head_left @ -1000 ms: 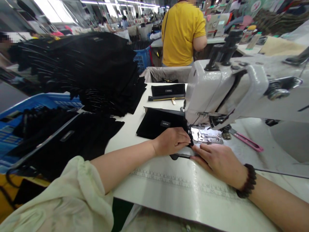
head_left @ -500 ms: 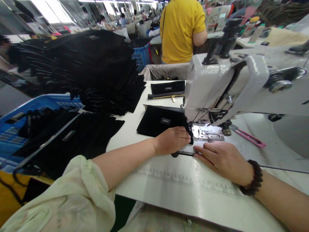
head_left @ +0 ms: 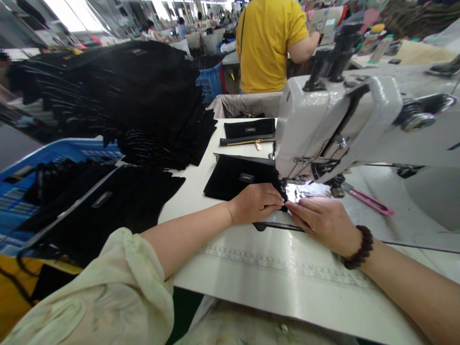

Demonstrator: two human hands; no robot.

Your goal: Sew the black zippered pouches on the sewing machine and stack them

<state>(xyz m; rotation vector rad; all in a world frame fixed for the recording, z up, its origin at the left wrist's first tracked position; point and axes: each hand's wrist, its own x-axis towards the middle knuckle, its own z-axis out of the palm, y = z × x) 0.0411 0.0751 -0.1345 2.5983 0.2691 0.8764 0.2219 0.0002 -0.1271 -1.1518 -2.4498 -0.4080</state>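
Note:
A black fabric piece (head_left: 230, 177) with a small label lies flat on the white table, its right edge at the needle area of the sewing machine (head_left: 305, 129). My left hand (head_left: 257, 203) rests on its lower right part, fingers closed on the fabric edge. Touching the same corner with its fingertips is my right hand (head_left: 323, 223), its fingers pinched together beside the metal needle plate (head_left: 294, 191). Behind the fabric lie a zipper strip (head_left: 240, 142) with a gold pull and another labelled black piece (head_left: 257, 128).
Pink-handled snips (head_left: 373, 203) lie right of the needle. Tall stacks of black fabric (head_left: 136, 96) and a blue crate (head_left: 82, 148) stand at left. Beyond the table is a person in a yellow shirt (head_left: 266, 48). A printed ruler scale (head_left: 251, 258) crosses the table front.
My right hand has moved left and up to the fabric corner, meeting my left fingertips. My left fingers have bent in slightly. The person in yellow has extended an arm to the right.

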